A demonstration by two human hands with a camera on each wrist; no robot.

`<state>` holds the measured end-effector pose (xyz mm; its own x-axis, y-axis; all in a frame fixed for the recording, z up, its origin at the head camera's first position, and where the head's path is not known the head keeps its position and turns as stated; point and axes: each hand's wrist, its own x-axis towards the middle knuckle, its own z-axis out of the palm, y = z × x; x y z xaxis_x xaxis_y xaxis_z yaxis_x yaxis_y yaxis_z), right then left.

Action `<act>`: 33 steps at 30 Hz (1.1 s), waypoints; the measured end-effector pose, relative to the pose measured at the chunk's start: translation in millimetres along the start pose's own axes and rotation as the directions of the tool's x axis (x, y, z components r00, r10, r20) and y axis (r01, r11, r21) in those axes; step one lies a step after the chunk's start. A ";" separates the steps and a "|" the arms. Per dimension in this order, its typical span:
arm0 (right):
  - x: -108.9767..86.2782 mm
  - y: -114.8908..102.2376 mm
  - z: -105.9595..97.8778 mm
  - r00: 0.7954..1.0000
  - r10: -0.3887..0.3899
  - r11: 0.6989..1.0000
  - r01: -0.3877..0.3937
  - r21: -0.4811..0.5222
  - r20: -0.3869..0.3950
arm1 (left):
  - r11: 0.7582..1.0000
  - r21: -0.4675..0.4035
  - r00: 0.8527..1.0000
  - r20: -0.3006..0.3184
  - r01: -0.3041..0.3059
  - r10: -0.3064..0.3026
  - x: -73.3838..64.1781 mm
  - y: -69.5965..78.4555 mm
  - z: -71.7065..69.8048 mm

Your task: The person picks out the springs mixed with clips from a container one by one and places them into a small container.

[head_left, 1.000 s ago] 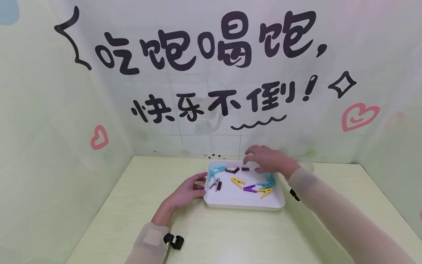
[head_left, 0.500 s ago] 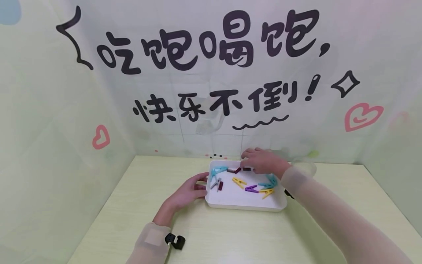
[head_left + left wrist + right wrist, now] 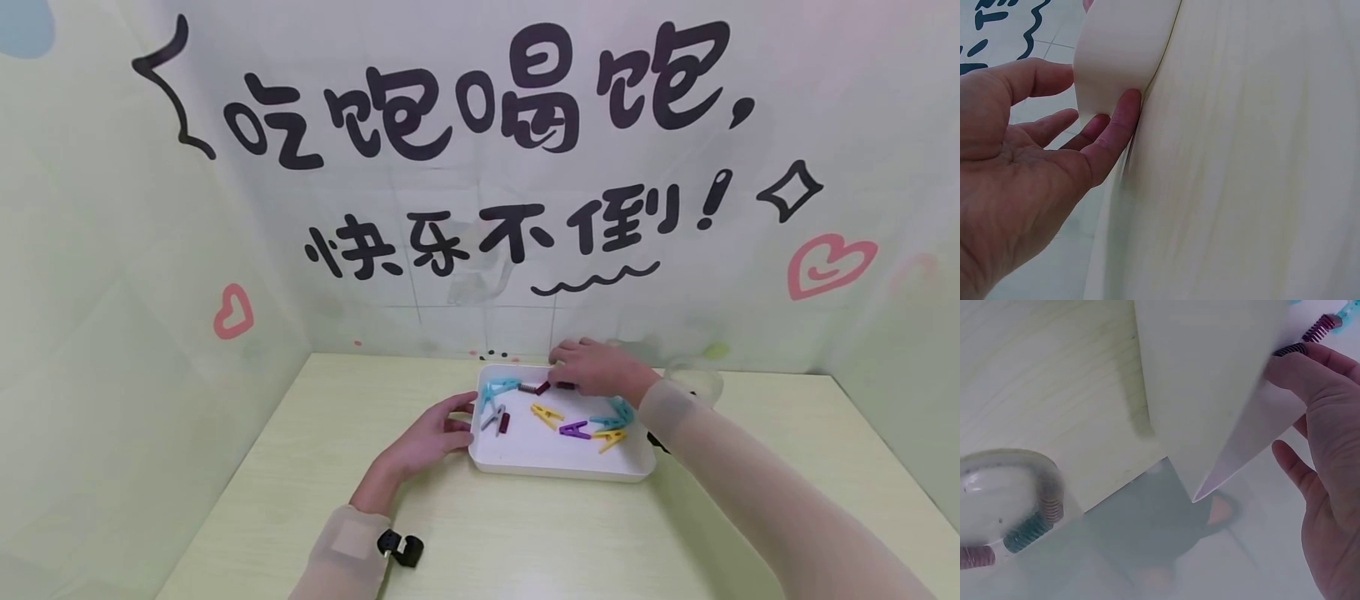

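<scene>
A white tray (image 3: pixel 540 468) holds small plastic clips and coil springs. My left hand (image 3: pixel 431 432) touches the tray's left wall from outside with its fingertips; in the left wrist view, the left fingers (image 3: pixel 1124 119) rest against that wall. Reaching over the back rim, my right hand (image 3: pixel 600 367) pinches a dark coil spring (image 3: pixel 1290 350) between thumb and finger inside the tray. A dark red spring (image 3: pixel 1320 329) lies just beyond it. Other clips are a yellow clip (image 3: pixel 547 414), purple clip (image 3: pixel 574 430), grey clip (image 3: pixel 492 418) and light blue clip (image 3: pixel 500 387).
A clear round container (image 3: pixel 1007 506) with coloured springs stands on the table (image 3: pixel 375 383) right of the tray, partly behind my right forearm. A second yellow clip (image 3: pixel 609 438) and teal clips (image 3: pixel 615 415) lie along the tray's right side. A printed curtain (image 3: pixel 480 308) closes the back.
My right hand has moved left and down onto the dark spring at the tray's back, now partly covering it. The left hand stays against the tray, and the view has shifted slightly.
</scene>
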<state>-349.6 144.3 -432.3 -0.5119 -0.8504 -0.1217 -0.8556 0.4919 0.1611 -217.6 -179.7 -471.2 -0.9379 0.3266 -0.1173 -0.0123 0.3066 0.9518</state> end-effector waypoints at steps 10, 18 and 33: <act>-13.0 1.7 -8.4 0.989 0.143 0.951 -0.145 0.272 0.028 | 1.000 0.014 1.000 -0.003 -0.008 0.008 1.4 -0.6 0.9; -29.5 3.2 -18.7 0.983 0.181 0.889 -0.154 0.432 -0.022 | 1.000 0.029 1.000 -0.013 0.004 -0.003 2.4 -1.2 1.4; -66.7 6.4 -31.6 0.948 0.311 0.751 -0.202 0.629 -0.067 | 1.000 0.005 1.000 -0.011 0.001 0.000 1.5 -0.1 1.6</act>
<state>-318.5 198.3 -392.1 -0.7463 -0.6657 0.0003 -0.5876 0.6585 -0.4702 -218.4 -177.9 -472.0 -0.9417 0.3162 -0.1145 -0.0110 0.3116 0.9502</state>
